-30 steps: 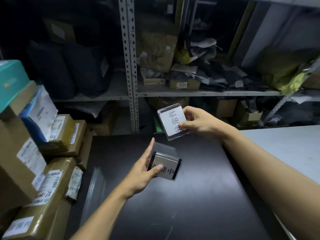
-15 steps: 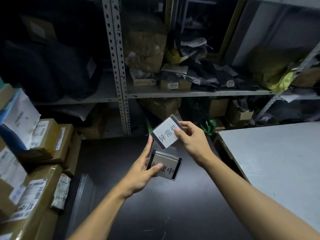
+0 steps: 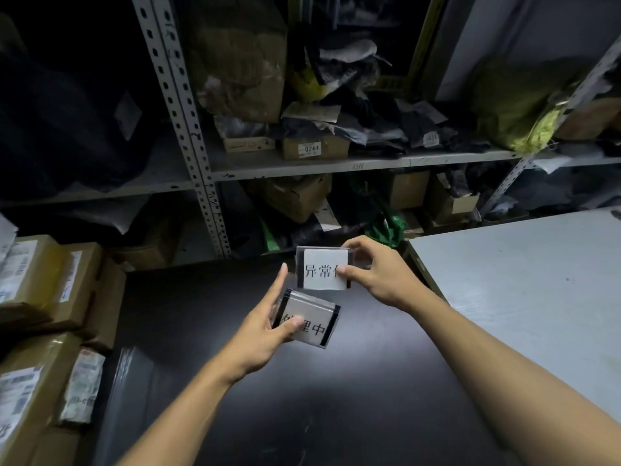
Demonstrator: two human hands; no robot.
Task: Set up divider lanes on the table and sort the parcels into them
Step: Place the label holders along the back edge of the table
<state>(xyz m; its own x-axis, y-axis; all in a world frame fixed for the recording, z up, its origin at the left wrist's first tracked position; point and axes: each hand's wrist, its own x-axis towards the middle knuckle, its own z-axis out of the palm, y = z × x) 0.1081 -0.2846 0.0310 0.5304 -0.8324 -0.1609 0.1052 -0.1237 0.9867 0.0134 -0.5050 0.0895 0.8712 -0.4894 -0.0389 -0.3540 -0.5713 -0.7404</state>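
Dark worktop (image 3: 268, 415) open from centre to 6 o'clock; stacked boxes (image 3: 50, 297) block 9 o'clock, shelf rack (image 3: 208, 203) at 12, grey table (image 3: 524, 297) at 3.

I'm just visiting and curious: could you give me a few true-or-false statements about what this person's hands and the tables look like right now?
1. Each hand holds a sign card. True: the left hand grips the lower card, the right hand pinches the upper card.
2. The cards lie flat on the dark table. False: both are held above it.
3. Parcels are stacked at the left. True.
4. The grey table is covered with parcels. False: none show on it.
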